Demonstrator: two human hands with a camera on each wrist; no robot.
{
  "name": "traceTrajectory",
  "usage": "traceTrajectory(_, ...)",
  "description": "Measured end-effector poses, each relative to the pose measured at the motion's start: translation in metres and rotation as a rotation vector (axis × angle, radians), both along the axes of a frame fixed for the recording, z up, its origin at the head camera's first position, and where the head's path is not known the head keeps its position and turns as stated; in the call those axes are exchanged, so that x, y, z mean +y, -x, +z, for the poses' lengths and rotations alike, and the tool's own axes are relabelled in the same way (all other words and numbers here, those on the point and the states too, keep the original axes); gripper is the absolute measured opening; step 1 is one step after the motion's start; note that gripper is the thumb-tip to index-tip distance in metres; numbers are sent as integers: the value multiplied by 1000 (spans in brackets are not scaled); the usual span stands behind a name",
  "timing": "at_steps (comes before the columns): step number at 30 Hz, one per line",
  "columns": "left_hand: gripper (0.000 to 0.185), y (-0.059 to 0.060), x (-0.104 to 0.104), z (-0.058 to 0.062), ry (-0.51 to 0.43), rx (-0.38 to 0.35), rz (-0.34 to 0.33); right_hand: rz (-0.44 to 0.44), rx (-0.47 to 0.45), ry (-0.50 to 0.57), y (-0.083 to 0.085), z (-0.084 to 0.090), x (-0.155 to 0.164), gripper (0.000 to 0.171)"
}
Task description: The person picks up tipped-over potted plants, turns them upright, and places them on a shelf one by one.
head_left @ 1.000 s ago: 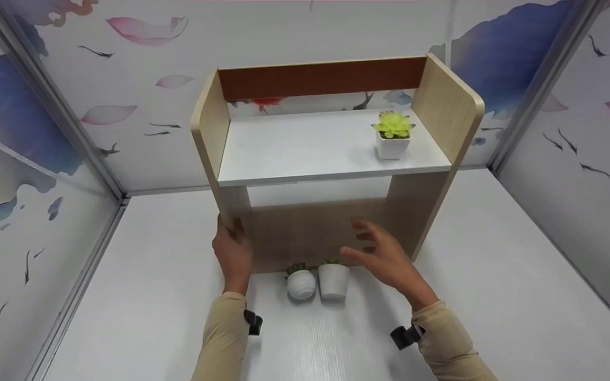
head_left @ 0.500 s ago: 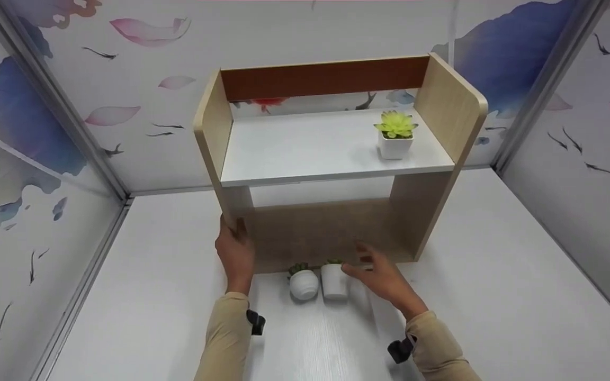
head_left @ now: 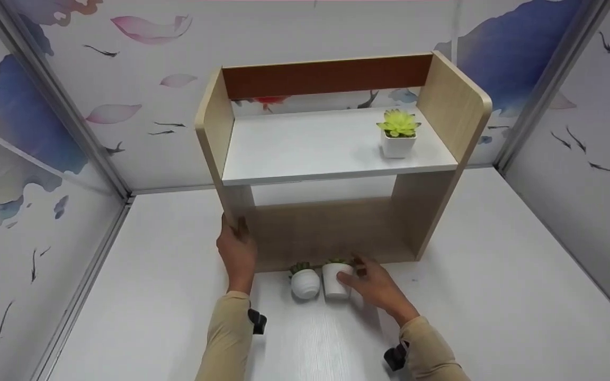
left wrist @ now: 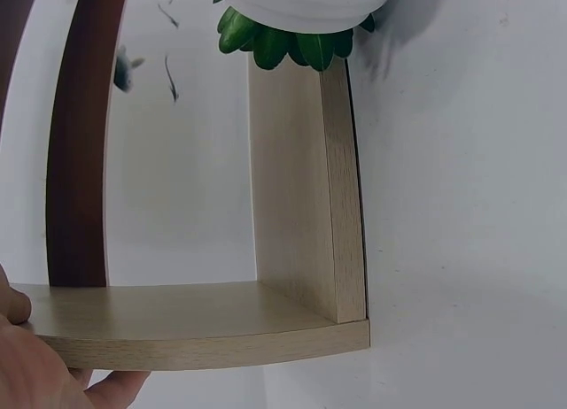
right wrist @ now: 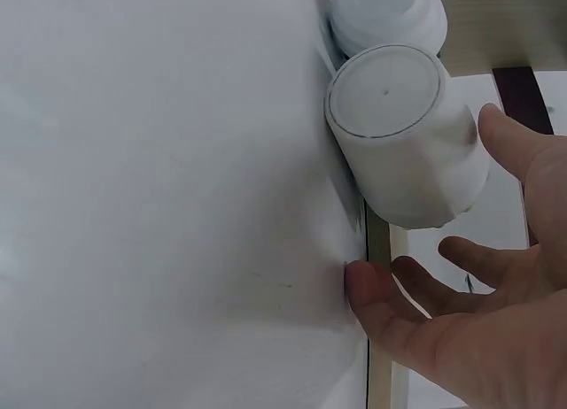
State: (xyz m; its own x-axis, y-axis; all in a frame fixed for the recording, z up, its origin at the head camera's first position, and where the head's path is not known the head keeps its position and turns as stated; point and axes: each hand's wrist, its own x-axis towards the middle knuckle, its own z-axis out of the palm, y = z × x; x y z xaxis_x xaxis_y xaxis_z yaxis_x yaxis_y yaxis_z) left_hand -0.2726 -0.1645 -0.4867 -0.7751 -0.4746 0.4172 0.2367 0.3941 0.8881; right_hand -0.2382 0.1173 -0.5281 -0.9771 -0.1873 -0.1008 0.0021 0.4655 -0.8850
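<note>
My right hand [head_left: 376, 288] has come down, fingers spread, beside the white tapered pot [head_left: 335, 279], not yet gripping, while my left hand [head_left: 237, 253] still clasps the wooden shelf [head_left: 331, 159] side panel.

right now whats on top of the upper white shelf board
One small white square pot with a yellow-green succulent stands near the right end of the shelf board; nothing else shows on it. Nothing hides any part of its top.

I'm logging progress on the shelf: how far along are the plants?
Done: one plant stands on the shelf. In hand: the right hand reaches around the tapered pot, not yet lifted; the left hand holds the shelf's side. Left: that pot and the round pot on the table.
</note>
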Motion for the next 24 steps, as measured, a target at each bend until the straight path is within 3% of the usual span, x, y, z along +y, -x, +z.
traceTrajectory(9,44,-1,0,0,-7,5,-10,-13,5,-15,0,-1,-5,80)
traceTrajectory(24,41,1,1,-2,-7,3,3,0,-5,23,-2,-6,2,62)
